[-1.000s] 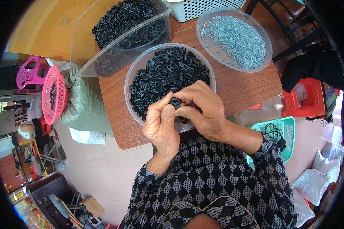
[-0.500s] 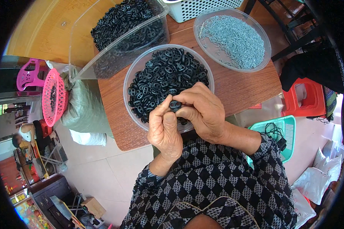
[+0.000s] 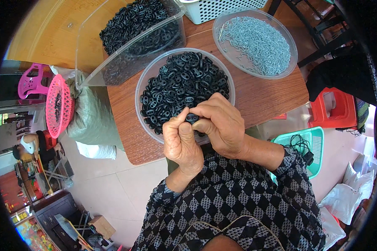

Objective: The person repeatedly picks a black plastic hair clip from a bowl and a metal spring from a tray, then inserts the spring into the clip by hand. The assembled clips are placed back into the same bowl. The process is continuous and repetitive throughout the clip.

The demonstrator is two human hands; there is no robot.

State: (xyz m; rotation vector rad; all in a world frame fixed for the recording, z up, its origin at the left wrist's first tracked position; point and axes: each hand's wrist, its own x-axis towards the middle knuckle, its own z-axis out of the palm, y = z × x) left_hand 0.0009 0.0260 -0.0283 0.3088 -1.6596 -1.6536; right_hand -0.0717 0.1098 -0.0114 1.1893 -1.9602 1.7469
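A small black two-hole oval plastic piece (image 3: 192, 118) is pinched at the fingertips of both hands, over the near side of a round clear bowl. My left hand (image 3: 181, 141) grips it from the left, thumb and index finger closed. From the right, my right hand (image 3: 224, 127) holds it between thumb and index finger. The fingertips partly hide the piece, and whether anything else is held there cannot be seen. Beneath, the round bowl (image 3: 140, 90) is heaped with black two-hole pieces (image 3: 182, 77) of the same look.
A clear box (image 3: 130, 62) with more black pieces stands back left. A shallow round tub (image 3: 294, 62) of small silvery screw-like pieces (image 3: 264, 46) sits back right, near a white basket (image 3: 205, 12). A pink basket (image 3: 59, 106), red stool (image 3: 335, 108) and green basket (image 3: 318, 144) surround the table (image 3: 134, 146).
Both hands stay together over the bowl's near side, shifting only slightly. The black piece has turned a little between the fingertips.
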